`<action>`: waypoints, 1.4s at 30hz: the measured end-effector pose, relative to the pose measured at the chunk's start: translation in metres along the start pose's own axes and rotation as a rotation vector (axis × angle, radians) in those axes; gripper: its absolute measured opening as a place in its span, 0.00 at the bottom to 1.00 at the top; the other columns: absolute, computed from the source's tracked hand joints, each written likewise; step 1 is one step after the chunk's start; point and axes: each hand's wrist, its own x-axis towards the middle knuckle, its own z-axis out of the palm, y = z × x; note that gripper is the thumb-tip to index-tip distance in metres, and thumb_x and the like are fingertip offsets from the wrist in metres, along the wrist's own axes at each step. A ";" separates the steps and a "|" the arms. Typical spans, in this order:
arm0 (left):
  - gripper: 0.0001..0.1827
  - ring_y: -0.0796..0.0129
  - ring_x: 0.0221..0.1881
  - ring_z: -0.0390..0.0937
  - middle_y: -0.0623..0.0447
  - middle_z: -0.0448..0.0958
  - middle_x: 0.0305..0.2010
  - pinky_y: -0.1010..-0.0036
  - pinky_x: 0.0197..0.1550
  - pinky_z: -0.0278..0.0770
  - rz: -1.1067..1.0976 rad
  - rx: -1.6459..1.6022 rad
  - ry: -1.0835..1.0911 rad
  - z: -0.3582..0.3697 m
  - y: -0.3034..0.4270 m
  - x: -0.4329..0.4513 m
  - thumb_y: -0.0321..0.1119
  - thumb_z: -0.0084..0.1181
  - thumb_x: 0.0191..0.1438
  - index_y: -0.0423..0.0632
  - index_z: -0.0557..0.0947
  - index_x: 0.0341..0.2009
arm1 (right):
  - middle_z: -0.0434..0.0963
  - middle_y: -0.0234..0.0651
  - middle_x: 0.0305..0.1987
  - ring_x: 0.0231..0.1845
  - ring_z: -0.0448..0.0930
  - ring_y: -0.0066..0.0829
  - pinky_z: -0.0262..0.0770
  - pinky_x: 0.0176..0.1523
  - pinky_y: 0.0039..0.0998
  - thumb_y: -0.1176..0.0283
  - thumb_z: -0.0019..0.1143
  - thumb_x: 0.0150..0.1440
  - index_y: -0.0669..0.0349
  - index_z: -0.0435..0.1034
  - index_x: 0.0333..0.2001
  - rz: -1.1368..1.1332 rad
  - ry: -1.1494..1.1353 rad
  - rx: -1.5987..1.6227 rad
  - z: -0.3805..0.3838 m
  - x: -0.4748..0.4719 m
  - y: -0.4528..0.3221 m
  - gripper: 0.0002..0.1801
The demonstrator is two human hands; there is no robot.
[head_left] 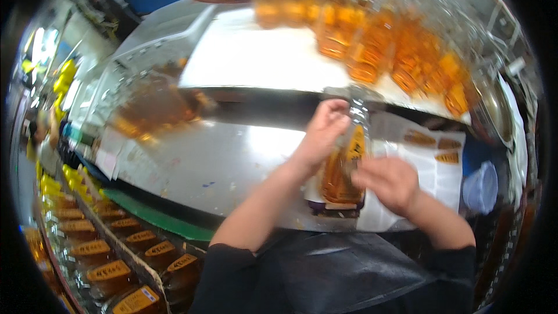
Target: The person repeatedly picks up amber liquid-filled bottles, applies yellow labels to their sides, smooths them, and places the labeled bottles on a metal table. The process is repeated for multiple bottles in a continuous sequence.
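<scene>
A clear glass bottle of amber liquid (pixel 342 179) stands or leans before me, a yellow label on its front. My left hand (pixel 329 124) is at the bottle's neck, its fingers curled close to the glass; whether they grip it is hard to tell. Blurred, my right hand (pixel 388 181) has its fingertips against or just beside the label, with the fingers together. Under the bottle is a dark base or stand (pixel 335 210). To its right lies a sheet with yellow labels (pixel 448 158) on the metal table (pixel 226 170).
Several amber bottles (pixel 370 48) stand on a raised white board (pixel 261 52) at the back. More, blurred, stand at left (pixel 152 100). Crates of labelled bottles (pixel 109 270) fill the lower left. A bluish plastic cup (pixel 480 187) sits at right. Another person (pixel 45 139) is at far left.
</scene>
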 end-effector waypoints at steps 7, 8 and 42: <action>0.26 0.70 0.54 0.74 0.54 0.77 0.53 0.70 0.57 0.71 0.044 -0.118 -0.081 0.014 0.027 0.005 0.44 0.62 0.67 0.45 0.73 0.62 | 0.85 0.39 0.40 0.39 0.86 0.37 0.84 0.41 0.33 0.78 0.68 0.47 0.59 0.81 0.42 0.074 -0.058 0.220 -0.011 -0.009 -0.035 0.16; 0.24 0.70 0.52 0.74 0.54 0.77 0.51 0.70 0.55 0.72 0.065 -0.011 -0.087 0.016 0.035 0.001 0.44 0.63 0.66 0.44 0.75 0.60 | 0.85 0.40 0.39 0.38 0.86 0.39 0.83 0.40 0.34 0.80 0.68 0.47 0.60 0.80 0.42 0.127 -0.037 0.112 -0.015 -0.004 -0.026 0.15; 0.34 0.55 0.63 0.71 0.43 0.69 0.67 0.60 0.64 0.73 0.501 1.055 1.207 -0.162 0.084 -0.073 0.30 0.64 0.60 0.44 0.69 0.70 | 0.87 0.50 0.43 0.43 0.88 0.43 0.83 0.50 0.38 0.50 0.71 0.54 0.66 0.82 0.50 0.999 0.047 0.198 -0.042 0.172 0.180 0.30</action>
